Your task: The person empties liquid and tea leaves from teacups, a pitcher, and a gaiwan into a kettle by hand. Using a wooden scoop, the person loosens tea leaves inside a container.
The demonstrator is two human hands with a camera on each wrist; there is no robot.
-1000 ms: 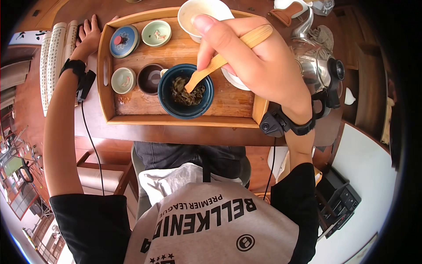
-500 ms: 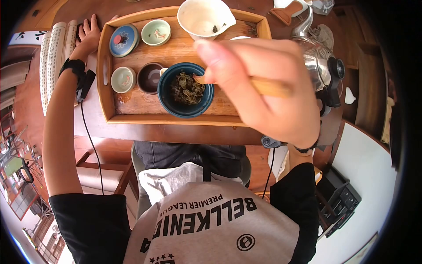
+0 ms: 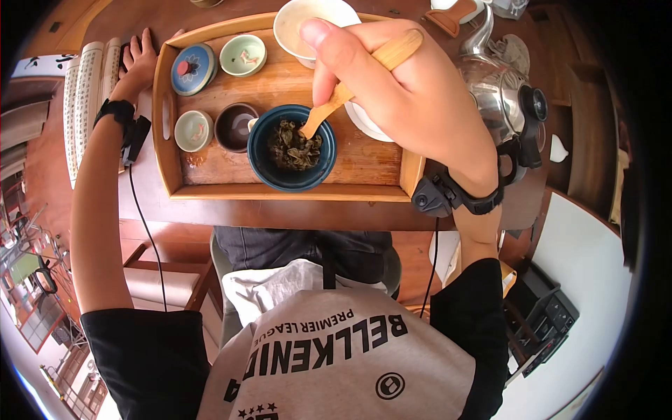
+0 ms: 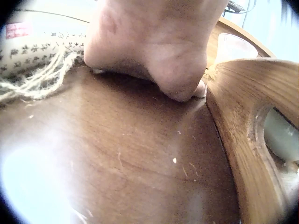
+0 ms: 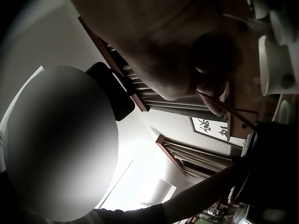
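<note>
In the head view, the right hand (image 3: 413, 98) pinches a flat wooden stick (image 3: 378, 66) between thumb and fingers. The stick's lower end touches dark wet leaves (image 3: 292, 148) inside a dark blue bowl (image 3: 255, 164), at the side nearer the hand. Both also show dimly in the right wrist view, the hand (image 5: 163, 60) above the stick (image 5: 231, 111). The left hand (image 3: 140, 59) rests on the table left of the wooden tray, fingers extended. Up close in the left wrist view, its heel (image 4: 149, 56) lies beside the tray's edge (image 4: 247, 116).
The tray (image 3: 294, 192) also holds a blue lid (image 3: 199, 68), pale green cups (image 3: 243, 55) (image 3: 193, 131), a brown cup (image 3: 234, 128) and a white pitcher (image 3: 287, 31). A metal kettle (image 3: 493, 98) stands right, beyond the tray. Bamboo scrolls (image 3: 85, 105) lie left.
The stick left the leaves' middle, tilted back at the bowl's right side, and now dips into the leaves again. The right hand turned and returned. The left hand stays in place.
</note>
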